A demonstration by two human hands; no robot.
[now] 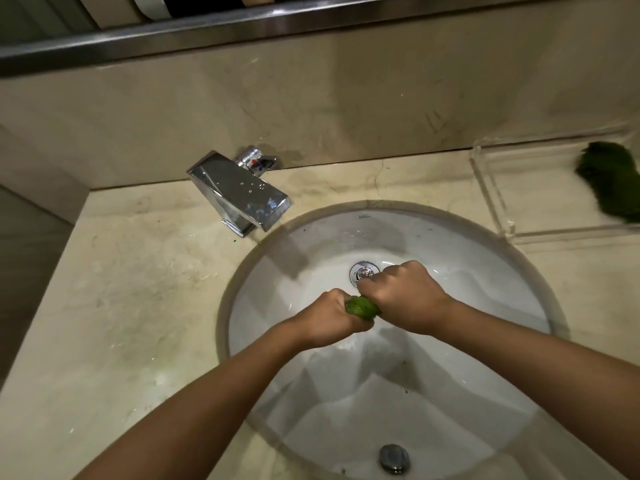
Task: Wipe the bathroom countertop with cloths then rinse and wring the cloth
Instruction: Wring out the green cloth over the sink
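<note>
Both forearms enter from the bottom edge, cut off there, and meet over the sink (467, 244). The left hand (329, 320) and right hand (405, 299) are fisted side by side on a green cloth (362, 306), fingers curled tight round it. Only a short twisted bulge shows between the fists; the rest is hidden inside them. The right hand covers part of the drain (360, 273).

The oval sink is sunk in the countertop (138, 289), and its near rim runs out of view at the bottom. A broad stretch of countertop lies left of it, ending at a side wall. A round metal fitting (394, 459) sits in the near sink wall between the arms.

A tap (239, 192) stands behind the sink to the left, its spout aimed over the rim, well apart from the hands. At right, a clear tray (491, 195), cut by the frame edge, holds a dark green bundle (609, 181) too blurred to identify.
</note>
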